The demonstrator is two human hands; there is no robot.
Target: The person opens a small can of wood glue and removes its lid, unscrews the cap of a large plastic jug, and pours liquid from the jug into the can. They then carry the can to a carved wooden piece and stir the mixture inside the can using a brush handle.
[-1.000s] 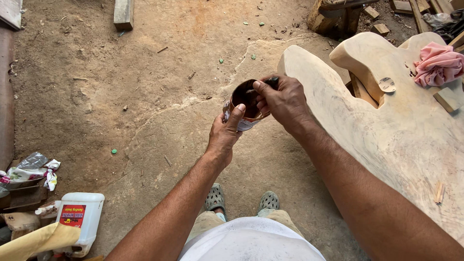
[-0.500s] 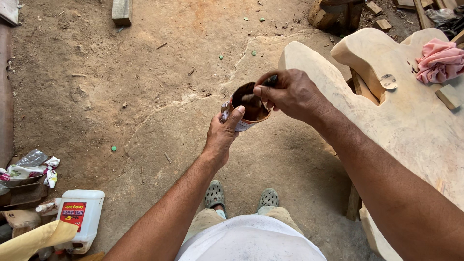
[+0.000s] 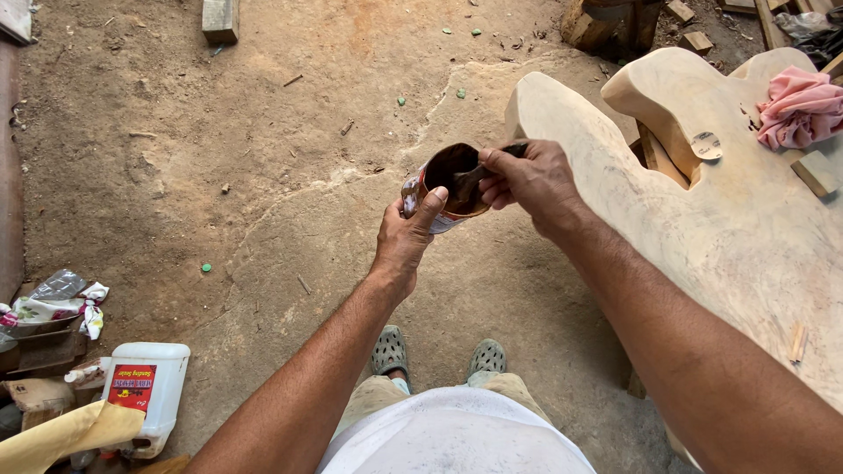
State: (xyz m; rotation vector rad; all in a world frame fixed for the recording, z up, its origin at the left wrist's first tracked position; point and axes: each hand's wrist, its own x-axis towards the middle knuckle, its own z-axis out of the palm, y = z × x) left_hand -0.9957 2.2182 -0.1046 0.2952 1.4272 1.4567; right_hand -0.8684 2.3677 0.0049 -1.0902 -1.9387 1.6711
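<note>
My left hand (image 3: 406,239) grips a small open can (image 3: 443,186) with dark brown liquid inside, tilted toward me at chest height over the dirt floor. My right hand (image 3: 527,180) holds a dark brush (image 3: 474,175) whose tip is dipped into the can's mouth. Just right of both hands lies a large pale unfinished wooden slab (image 3: 729,228) with curved, carved edges.
A pink rag (image 3: 801,104) and a small wood block (image 3: 815,173) rest on the slab. A white plastic jug (image 3: 145,393) with a red label, crumpled wrappers (image 3: 57,298) and yellow paper sit at lower left. Wood offcuts (image 3: 219,19) lie on the cracked floor beyond. My sandalled feet (image 3: 439,355) stand below.
The brush hand has shifted slightly inside the can, and the can has tilted a little more toward me. The view has drifted slightly.
</note>
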